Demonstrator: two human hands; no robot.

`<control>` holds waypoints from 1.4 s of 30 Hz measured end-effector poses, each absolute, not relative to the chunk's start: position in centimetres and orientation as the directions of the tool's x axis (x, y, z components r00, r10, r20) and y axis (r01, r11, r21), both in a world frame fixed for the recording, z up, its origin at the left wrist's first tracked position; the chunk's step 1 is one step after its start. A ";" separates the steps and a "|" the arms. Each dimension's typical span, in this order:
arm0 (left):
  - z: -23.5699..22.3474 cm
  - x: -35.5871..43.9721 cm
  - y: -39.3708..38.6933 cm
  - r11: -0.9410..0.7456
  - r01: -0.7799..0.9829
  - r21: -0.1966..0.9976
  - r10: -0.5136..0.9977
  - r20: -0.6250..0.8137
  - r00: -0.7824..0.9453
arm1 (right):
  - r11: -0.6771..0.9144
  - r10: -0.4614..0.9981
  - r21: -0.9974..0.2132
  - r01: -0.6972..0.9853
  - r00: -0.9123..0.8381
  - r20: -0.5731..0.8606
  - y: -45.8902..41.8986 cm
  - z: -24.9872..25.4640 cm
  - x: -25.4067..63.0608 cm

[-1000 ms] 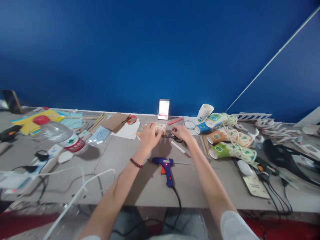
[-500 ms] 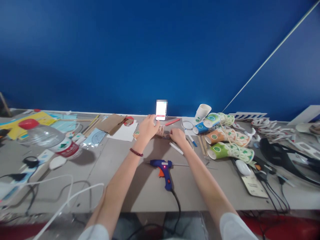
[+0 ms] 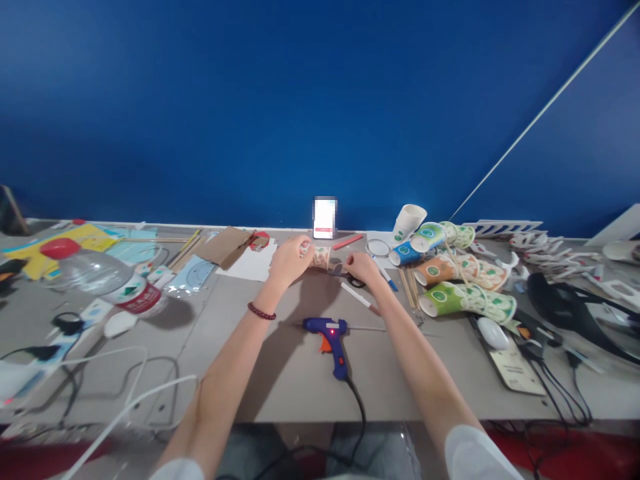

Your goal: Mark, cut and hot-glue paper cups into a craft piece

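My left hand (image 3: 291, 259), with a dark beaded bracelet at the wrist, is wrapped around a paper cup (image 3: 321, 257) printed with a pale leaf pattern. The cup lies on its side, partly covered by my fingers. Close to its right end, my right hand (image 3: 363, 267) has its fingers pressed together; what they pinch is too small to tell. Just under those fingertips is what looks like a pair of scissors (image 3: 355, 282) with dark handles. A blue hot glue gun (image 3: 327, 328) with an orange trigger and a lit red light lies nearer me on the table.
A phone (image 3: 325, 219) stands against the blue wall. Joined paper cups (image 3: 443, 298) and wooden sticks (image 3: 411, 288) lie to the right. On the left are a large plastic bottle (image 3: 100, 273), cardboard (image 3: 229, 248), white paper (image 3: 250, 261) and a power strip (image 3: 75, 340) with cables.
My left hand has shifted slightly left and lower, showing more of the cup. My right hand has moved a little right, uncovering the dark handles beneath it.
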State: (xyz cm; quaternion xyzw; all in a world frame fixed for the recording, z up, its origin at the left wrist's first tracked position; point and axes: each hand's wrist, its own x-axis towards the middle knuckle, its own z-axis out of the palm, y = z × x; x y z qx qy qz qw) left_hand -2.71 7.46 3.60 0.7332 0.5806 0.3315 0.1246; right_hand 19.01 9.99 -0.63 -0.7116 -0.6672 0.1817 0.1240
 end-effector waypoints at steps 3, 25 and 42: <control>3.0 -3.1 7.6 -0.261 0.757 0.599 0.949 0.303 0.087 | -0.064 0.997 -0.500 0.864 0.032 -0.073 10.6 -0.6 19.9; 3.7 -0.5 7.7 -0.385 0.477 0.790 0.909 0.234 0.346 | 0.109 0.930 -0.929 0.354 -0.366 -0.031 8.4 3.9 19.7; 3.0 -0.6 7.9 -0.187 0.263 0.946 0.919 0.074 0.388 | 0.164 0.911 -0.949 0.271 -0.412 0.039 7.9 4.3 19.5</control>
